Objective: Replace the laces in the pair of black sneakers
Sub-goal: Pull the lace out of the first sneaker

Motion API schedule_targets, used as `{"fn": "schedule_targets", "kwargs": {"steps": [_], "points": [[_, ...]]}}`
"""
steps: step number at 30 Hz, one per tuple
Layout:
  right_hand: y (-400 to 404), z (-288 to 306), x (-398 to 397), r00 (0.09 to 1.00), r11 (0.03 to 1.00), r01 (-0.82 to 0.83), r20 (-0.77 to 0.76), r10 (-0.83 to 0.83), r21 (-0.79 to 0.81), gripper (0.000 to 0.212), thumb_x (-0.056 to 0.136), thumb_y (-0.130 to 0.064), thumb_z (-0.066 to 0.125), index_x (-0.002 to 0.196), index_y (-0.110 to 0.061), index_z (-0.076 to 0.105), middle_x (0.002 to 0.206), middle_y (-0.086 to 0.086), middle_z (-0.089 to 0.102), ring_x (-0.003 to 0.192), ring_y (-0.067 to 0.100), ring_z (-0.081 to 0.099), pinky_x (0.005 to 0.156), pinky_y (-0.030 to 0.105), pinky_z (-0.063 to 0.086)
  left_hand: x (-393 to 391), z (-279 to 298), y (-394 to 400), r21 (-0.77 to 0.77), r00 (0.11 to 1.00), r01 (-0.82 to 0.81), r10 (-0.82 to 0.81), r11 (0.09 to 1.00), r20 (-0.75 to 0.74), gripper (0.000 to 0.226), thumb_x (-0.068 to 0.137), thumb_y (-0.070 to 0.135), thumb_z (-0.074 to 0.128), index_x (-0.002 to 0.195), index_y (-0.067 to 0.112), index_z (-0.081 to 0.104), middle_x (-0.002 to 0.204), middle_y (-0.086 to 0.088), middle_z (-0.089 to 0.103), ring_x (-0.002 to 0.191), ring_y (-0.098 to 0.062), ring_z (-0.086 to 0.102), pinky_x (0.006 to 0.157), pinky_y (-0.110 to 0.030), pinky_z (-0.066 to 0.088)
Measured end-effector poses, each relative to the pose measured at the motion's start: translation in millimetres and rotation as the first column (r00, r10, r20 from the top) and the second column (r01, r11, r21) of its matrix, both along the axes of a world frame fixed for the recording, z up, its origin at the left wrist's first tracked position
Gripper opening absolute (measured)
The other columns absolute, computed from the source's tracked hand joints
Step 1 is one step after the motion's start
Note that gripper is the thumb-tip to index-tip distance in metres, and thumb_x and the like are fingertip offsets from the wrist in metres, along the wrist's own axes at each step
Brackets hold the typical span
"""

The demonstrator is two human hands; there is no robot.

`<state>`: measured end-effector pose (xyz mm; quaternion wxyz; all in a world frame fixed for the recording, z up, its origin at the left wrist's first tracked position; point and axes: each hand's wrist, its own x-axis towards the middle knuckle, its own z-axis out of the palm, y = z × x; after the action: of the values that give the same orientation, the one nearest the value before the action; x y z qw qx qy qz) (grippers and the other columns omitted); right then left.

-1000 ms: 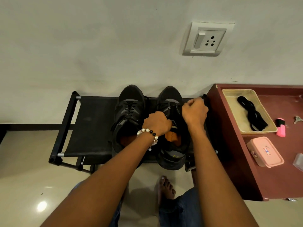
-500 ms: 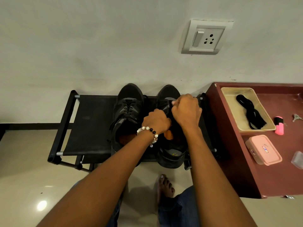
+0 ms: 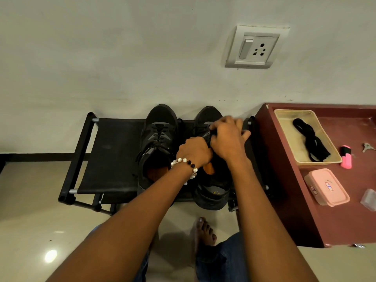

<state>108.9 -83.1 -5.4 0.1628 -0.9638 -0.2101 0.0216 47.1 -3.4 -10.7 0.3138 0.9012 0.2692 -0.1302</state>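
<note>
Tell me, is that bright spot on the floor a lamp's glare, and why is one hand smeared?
Head view: the bright spot looks like a lamp's reflection on glossy tile; the right hand shows motion blur at its fingers, while the left hand is sharper; wide-angle bending curves the edges.

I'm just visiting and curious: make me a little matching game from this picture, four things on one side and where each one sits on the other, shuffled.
Things:
1. black laces
2. pair of black sneakers
3. pink box
4. bead bracelet

Places:
A. on the black rack
B. on the left wrist
C. in the beige tray
D. on the red-brown table, nearer the person than the tray

Pairs: 1-C, 2-A, 3-D, 4-B
</note>
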Motion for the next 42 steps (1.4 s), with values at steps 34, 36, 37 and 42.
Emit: {"fn": "schedule_targets", "kwargs": {"steps": [34, 36, 37, 42], "points": [[-5, -2, 2, 0.992, 0.977, 0.125, -0.036, -0.121, 0.171, 0.014, 0.088, -0.012, 0.058, 0.087, -0.019, 0.070, 0.103, -0.001, 0.059, 0.103, 0.020, 0.051, 0.086, 0.042, 0.035, -1, 4, -1, -0.022, 1.000, 0.003, -0.003, 1.000, -0.007, 0.026, 0.095, 0.030, 0.051, 0.102, 0.007, 0.058, 0.118, -0.018, 0.056, 0.103, -0.039, 0.059, 0.070, -0.036, 0.046], [-6, 0, 4, 0.971, 0.840, 0.238, -0.152, -0.187, 0.488, 0.017, 0.088, -0.008, 0.056, 0.082, -0.021, 0.065, 0.091, -0.004, 0.062, 0.090, 0.014, 0.056, 0.082, 0.036, 0.041, -2, 4, -1, -0.027, 1.000, 0.002, -0.002, 1.000, -0.007, 0.030, 0.096, 0.032, 0.052, 0.108, 0.005, 0.059, 0.120, -0.018, 0.056, 0.104, -0.039, 0.058, 0.073, -0.037, 0.046], [-7, 3, 6, 0.949, 0.680, 0.310, -0.256, -0.182, 0.665, 0.018, 0.091, -0.007, 0.055, 0.083, -0.020, 0.063, 0.087, -0.003, 0.064, 0.086, 0.014, 0.059, 0.080, 0.034, 0.044, -2, 5, -1, -0.030, 1.000, 0.002, -0.002, 1.000, -0.005, 0.030, 0.096, 0.032, 0.052, 0.108, 0.005, 0.059, 0.120, -0.018, 0.056, 0.105, -0.040, 0.058, 0.073, -0.037, 0.045], [-18, 19, 12, 0.897, -0.152, 0.440, -0.427, 0.111, 0.885, 0.020, 0.100, -0.001, 0.041, 0.088, -0.012, 0.054, 0.070, 0.005, 0.057, 0.060, 0.018, 0.056, 0.063, 0.033, 0.052, -1, 5, -1, -0.036, 1.000, 0.011, -0.011, 0.999, -0.001, 0.023, 0.096, 0.031, 0.053, 0.090, 0.009, 0.053, 0.116, -0.017, 0.057, 0.102, -0.039, 0.058, 0.071, -0.036, 0.046]]}}
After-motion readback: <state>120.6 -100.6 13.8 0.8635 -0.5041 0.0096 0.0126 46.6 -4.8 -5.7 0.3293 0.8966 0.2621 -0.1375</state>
